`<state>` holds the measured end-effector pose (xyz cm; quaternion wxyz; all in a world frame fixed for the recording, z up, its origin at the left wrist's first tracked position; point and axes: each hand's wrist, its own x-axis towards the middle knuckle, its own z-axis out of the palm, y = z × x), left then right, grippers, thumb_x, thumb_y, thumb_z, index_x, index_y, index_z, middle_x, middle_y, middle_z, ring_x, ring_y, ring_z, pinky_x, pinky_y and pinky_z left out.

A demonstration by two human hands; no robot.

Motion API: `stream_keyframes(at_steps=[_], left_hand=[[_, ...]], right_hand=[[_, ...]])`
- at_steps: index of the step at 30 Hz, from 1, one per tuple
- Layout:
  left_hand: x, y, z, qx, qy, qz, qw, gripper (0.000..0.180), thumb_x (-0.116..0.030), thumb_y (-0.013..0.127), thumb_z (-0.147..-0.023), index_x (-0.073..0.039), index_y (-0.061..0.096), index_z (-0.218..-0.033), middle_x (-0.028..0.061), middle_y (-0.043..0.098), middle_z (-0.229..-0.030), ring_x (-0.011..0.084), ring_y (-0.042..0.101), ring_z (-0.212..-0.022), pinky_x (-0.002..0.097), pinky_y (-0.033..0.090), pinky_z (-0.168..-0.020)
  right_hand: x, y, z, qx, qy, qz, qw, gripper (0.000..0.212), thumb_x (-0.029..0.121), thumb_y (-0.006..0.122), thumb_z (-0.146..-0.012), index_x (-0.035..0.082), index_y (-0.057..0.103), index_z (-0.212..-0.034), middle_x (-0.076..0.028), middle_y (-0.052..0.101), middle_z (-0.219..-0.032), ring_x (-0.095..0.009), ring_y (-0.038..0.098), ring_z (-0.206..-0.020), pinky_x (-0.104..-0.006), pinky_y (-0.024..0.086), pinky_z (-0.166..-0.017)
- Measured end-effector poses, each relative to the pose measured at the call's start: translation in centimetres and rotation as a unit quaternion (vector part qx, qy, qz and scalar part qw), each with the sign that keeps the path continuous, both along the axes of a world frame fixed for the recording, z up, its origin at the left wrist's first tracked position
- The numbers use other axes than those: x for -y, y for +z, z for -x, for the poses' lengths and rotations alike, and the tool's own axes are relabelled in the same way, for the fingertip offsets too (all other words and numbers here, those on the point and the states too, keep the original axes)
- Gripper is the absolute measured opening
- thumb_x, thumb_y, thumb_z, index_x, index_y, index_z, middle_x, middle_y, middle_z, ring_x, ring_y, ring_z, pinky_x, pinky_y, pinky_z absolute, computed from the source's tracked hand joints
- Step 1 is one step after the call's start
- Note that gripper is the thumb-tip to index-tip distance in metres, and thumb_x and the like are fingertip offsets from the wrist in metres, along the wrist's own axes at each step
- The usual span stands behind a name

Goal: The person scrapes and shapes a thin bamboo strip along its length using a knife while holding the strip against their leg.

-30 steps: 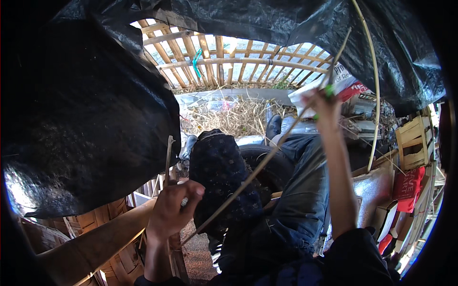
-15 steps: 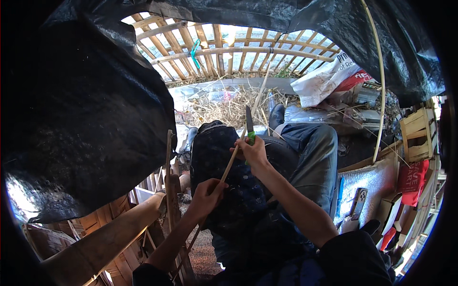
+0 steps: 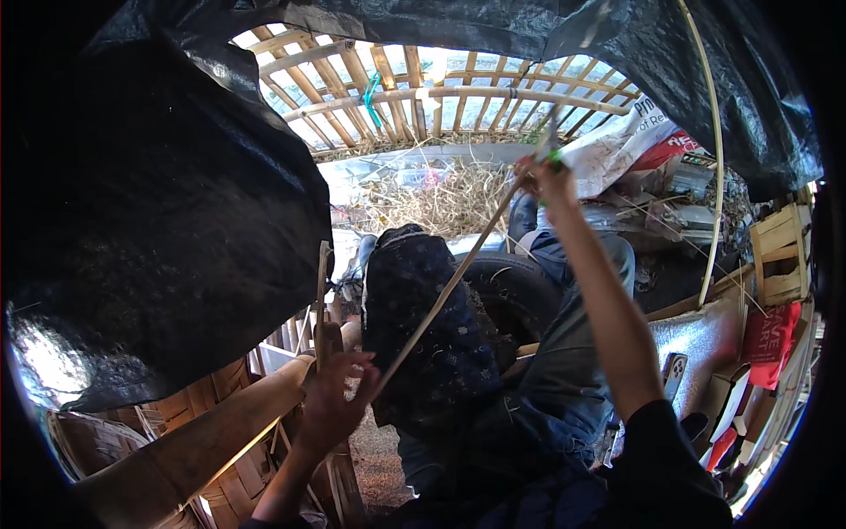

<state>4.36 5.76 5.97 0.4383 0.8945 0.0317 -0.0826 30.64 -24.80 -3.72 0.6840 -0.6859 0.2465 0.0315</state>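
Observation:
A long thin bamboo strip [image 3: 443, 295] slants over the dark patterned cloth [image 3: 427, 353] on my lap. Its upper part reaches my right hand [image 3: 551, 181], stretched far forward and smeared by motion. That hand is closed around a green-handled knife [image 3: 554, 160], whose blade points up and away as a blur; the strip's far end is by its fingers. At the near left, my left hand [image 3: 335, 401] has its fingers apart and loosely curved, with the strip's lower part passing against its thumb side. Whether the strip runs on behind this hand is hidden.
A thick bamboo pole [image 3: 203, 432] and an upright stick [image 3: 322, 300] stand at left, below black plastic sheeting [image 3: 159, 220]. A tyre [image 3: 502, 282] lies past my lap, shavings [image 3: 441, 203] farther off before a slatted bamboo fence [image 3: 449, 93]. A phone [image 3: 675, 375] lies at right.
My right hand has moved forward and right with the knife, away from the left hand. My left hand has shifted down and left, its fingers loosened from their grip on the strip.

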Motion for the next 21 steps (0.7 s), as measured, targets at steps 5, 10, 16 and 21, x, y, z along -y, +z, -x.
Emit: stream_keyframes(at_steps=[5,10,16,21], left_hand=[[-2.5,3.9,-0.4,0.007,0.015,-0.112,0.994,0.014,-0.006,0.064,-0.078,-0.003,0.058,-0.09,0.0101,0.061,-0.08,0.0218,0.061,-0.07,0.0313,0.048,-0.061],[0.5,5.8,-4.3,0.049,-0.031,-0.065,0.996,0.015,-0.009,0.063,-0.08,-0.003,0.057,-0.092,0.0115,0.059,-0.08,0.0236,0.06,-0.074,0.0322,0.048,-0.062],[4.3,1.8,-8.4,0.066,-0.124,0.028,0.99,0.021,-0.015,0.062,-0.083,-0.002,0.053,-0.097,0.0139,0.056,-0.089,0.0271,0.058,-0.08,0.0355,0.047,-0.067],[4.5,1.0,-8.7,0.118,-0.135,-0.034,0.983,0.017,-0.017,0.057,-0.087,0.0,0.057,-0.086,0.0091,0.054,-0.07,0.0136,0.052,-0.06,0.0273,0.037,-0.049]], right_hand=[[6.3,0.2,-3.3,0.093,-0.102,-0.085,0.987,0.017,0.003,0.064,-0.078,0.003,0.048,-0.08,-0.014,0.063,-0.083,-0.023,0.066,-0.071,-0.0292,0.059,-0.061],[0.3,0.8,1.7,0.048,-0.046,-0.001,0.998,0.013,0.001,0.061,-0.08,-0.002,0.048,-0.08,-0.014,0.061,-0.078,-0.023,0.065,-0.067,-0.0294,0.06,-0.054],[-1.3,3.2,4.3,0.056,-0.009,-0.004,0.998,0.014,-0.002,0.057,-0.081,0.0,0.045,-0.075,-0.015,0.061,-0.081,-0.023,0.066,-0.071,-0.0306,0.06,-0.061],[4.9,5.9,1.5,0.07,-0.017,-0.029,0.997,0.013,0.0,0.058,-0.082,0.002,0.046,-0.076,-0.015,0.061,-0.082,-0.025,0.066,-0.073,-0.0302,0.06,-0.062]])
